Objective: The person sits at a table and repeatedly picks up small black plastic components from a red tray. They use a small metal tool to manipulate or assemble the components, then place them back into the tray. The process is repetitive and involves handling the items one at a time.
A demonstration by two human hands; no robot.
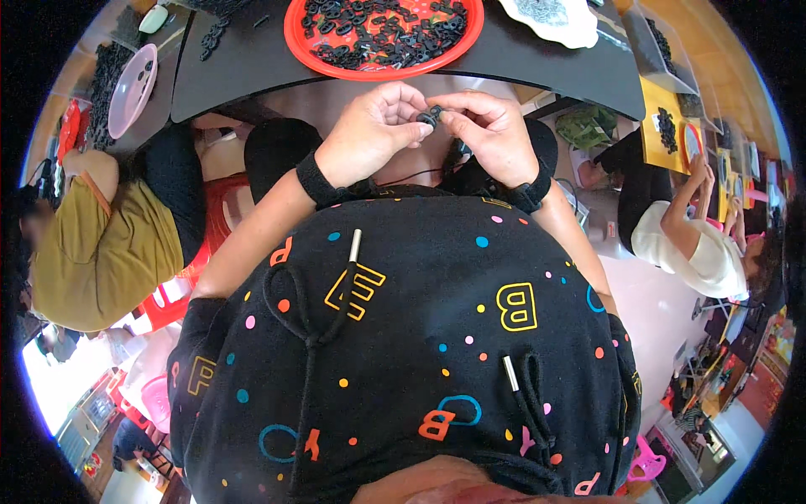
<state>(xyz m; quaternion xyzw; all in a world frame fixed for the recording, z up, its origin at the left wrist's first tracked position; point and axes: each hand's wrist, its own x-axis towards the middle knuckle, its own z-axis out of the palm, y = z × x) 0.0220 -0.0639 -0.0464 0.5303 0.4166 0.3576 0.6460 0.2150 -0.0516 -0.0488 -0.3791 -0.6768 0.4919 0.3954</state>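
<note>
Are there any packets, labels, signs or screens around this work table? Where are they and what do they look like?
Green packet: crumpled, on the floor under the table's right end.
Clear plastic box: far right on the black table, dark small parts inside.
Yellow sheets: at right, by a co-worker in white, with a heap of black parts on top.
No screen or sign can be made out.

Both hands pinching what looks like a small black part, red tray beyond
</note>
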